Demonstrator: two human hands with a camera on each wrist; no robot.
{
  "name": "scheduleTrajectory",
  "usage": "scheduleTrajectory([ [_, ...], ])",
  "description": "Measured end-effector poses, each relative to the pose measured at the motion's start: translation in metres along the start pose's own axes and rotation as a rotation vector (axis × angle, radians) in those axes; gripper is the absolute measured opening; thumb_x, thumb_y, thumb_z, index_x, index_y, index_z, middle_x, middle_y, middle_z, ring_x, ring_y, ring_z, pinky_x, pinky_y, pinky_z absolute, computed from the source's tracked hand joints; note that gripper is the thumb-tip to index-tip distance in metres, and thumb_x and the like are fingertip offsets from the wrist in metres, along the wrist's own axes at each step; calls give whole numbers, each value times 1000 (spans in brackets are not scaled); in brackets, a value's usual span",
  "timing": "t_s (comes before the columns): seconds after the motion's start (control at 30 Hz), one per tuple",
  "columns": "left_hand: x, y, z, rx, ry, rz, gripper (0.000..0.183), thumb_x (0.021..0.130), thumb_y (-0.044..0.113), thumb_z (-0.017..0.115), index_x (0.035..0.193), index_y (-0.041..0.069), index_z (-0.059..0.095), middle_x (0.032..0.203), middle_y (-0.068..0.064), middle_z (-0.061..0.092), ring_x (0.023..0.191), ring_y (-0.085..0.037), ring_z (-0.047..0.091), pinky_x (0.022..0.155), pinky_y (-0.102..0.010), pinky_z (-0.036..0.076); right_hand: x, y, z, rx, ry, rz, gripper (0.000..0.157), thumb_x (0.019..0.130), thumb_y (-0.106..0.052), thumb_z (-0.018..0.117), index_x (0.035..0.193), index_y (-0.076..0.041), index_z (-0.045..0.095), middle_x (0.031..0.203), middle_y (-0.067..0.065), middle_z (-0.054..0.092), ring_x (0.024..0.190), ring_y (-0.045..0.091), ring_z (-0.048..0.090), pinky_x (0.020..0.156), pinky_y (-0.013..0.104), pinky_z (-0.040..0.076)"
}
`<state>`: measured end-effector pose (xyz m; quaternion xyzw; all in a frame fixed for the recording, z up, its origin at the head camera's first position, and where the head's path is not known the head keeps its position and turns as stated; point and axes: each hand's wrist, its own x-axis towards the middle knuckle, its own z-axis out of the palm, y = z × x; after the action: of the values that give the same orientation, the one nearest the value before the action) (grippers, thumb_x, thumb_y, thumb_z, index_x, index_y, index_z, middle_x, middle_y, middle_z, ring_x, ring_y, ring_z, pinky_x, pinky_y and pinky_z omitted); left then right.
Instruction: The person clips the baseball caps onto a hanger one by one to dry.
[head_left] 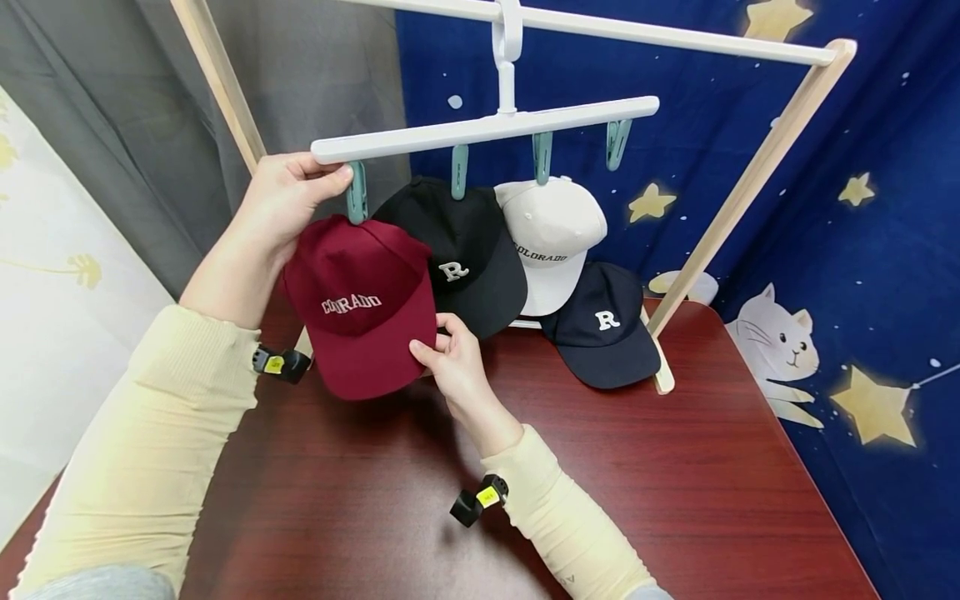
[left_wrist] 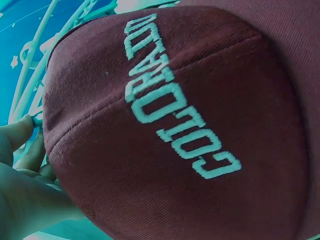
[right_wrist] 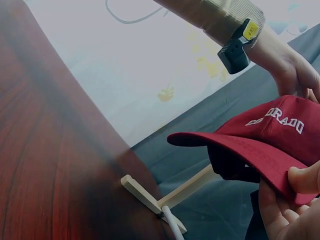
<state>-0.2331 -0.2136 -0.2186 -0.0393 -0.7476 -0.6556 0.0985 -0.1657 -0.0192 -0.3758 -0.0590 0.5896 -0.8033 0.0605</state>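
Note:
A maroon baseball cap with white COLORADO lettering hangs at the left end of a white clip hanger, its crown top at a green clip. My left hand pinches that clip between thumb and fingers. With thumb above and fingers below, my right hand grips the cap's brim edge; the right wrist view shows this hold on the brim. In the left wrist view the cap's crown fills most of the frame and partly hides the left fingers.
Beside it hang a black cap, a white cap and a navy cap. Further clips include one at the right end. A wooden rack carries the hanger over a reddish-brown table. Curtains stand behind.

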Motion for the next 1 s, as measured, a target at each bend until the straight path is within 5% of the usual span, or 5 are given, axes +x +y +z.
scheduleTrajectory([
  [1.0,-1,2,1,56,-14,27,27,91,14,66,116,5,70,90,8,68,107,-15,48,97,-30,34,5,-2,5,-7,209,-31,22,84,12,63,100,-1,54,80,16,68,58,15,63,52,25,51],
])
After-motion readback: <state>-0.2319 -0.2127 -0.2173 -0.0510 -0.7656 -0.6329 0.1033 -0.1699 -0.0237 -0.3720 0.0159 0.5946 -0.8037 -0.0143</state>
